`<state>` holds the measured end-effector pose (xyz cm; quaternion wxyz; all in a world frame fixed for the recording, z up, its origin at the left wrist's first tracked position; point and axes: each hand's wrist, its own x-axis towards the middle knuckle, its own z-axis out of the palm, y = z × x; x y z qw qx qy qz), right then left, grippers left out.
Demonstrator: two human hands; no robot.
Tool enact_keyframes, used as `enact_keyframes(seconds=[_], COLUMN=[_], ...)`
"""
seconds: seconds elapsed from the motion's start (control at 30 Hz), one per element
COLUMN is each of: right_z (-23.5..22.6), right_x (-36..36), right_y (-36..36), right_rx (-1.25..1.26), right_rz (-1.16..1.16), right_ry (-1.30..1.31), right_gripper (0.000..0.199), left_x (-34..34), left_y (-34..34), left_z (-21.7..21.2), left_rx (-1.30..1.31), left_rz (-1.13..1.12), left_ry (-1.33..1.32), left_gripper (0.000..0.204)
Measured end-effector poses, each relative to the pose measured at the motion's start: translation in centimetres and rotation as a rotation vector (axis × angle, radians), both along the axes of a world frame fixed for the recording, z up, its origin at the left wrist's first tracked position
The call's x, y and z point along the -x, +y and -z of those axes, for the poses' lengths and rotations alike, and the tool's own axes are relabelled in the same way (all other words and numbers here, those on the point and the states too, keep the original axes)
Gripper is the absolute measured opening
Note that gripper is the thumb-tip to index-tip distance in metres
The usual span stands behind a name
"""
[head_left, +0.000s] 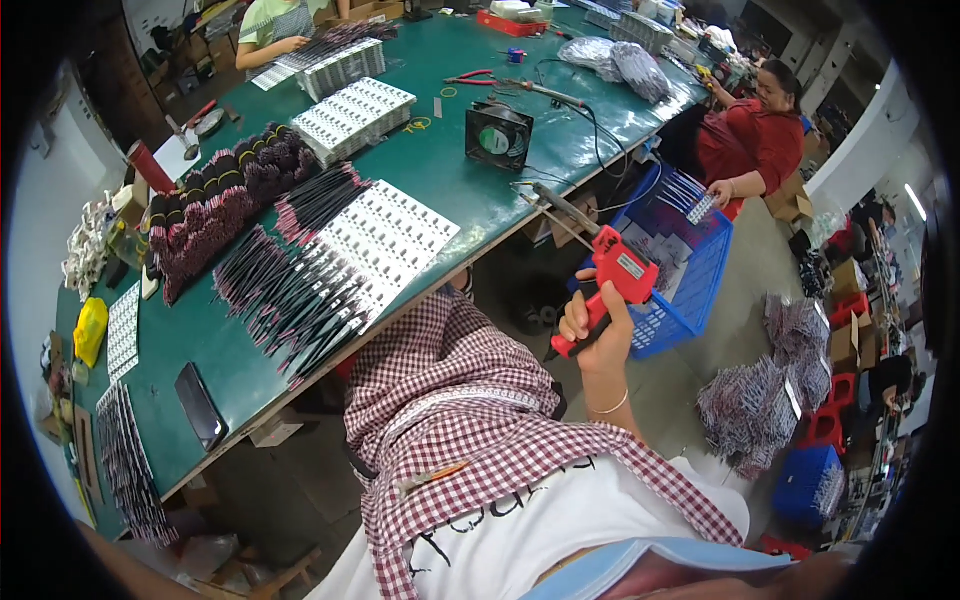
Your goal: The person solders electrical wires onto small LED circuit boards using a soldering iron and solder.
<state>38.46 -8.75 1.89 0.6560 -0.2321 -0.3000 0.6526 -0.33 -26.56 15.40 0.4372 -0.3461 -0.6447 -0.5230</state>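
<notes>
My right hand [598,330] is raised to the right of the green table [440,165], fingers wrapped around the handle of a red soldering gun [622,272]. The gun's long metal tip [558,205] points up and left, toward the table's near edge. A red-and-white checked cloth [455,400] covers my lap, below it my white shirt [560,520]. My left hand is out of sight; only a strip that may be my forearm [130,568] shows at the lower left edge.
White panels of small boards [385,235] and bundles of red-black wires [290,290] lie on the table, along with a black phone [200,405] and a small fan [497,135]. A blue basket [690,270] stands beside a person in red [750,140]. More wire bundles [755,405] lie on the floor.
</notes>
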Motion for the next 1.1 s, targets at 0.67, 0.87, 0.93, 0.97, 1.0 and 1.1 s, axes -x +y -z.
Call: enact_keyframes(seconds=[0.67, 0.87, 0.93, 0.97, 1.0, 1.1], right_z=[1.6, 2.3, 2.7, 3.0, 3.3, 4.2], right_x=[3.5, 5.0, 5.2, 5.0, 4.7, 4.3], right_y=[5.2, 8.9, 8.8, 8.5, 8.3, 7.5], right_rx=[0.081, 0.144, 0.146, 0.160, 0.174, 0.227], right_rz=[-0.251, -0.342, -0.341, -0.350, -0.357, -0.427], right_ry=[-0.103, -0.107, -0.170, -0.192, -0.215, -0.260], right_gripper=[0.040, 0.040, 0.041, 0.040, 0.040, 0.042], left_x=[0.2, -0.4, -0.6, -0.7, -1.3, -3.9], left_y=[4.4, 8.7, 9.7, 10.4, 11.2, 17.4], left_z=[2.3, 0.1, 1.3, 1.7, 1.5, 9.5], left_rx=[0.049, 0.053, 0.015, -0.001, -0.019, 0.681], left_rz=[0.013, 0.028, 0.049, 0.060, 0.073, 0.636], left_ry=[0.096, 0.194, 0.215, 0.226, 0.235, -0.794], left_gripper=[0.014, 0.013, 0.014, 0.014, 0.014, 0.008])
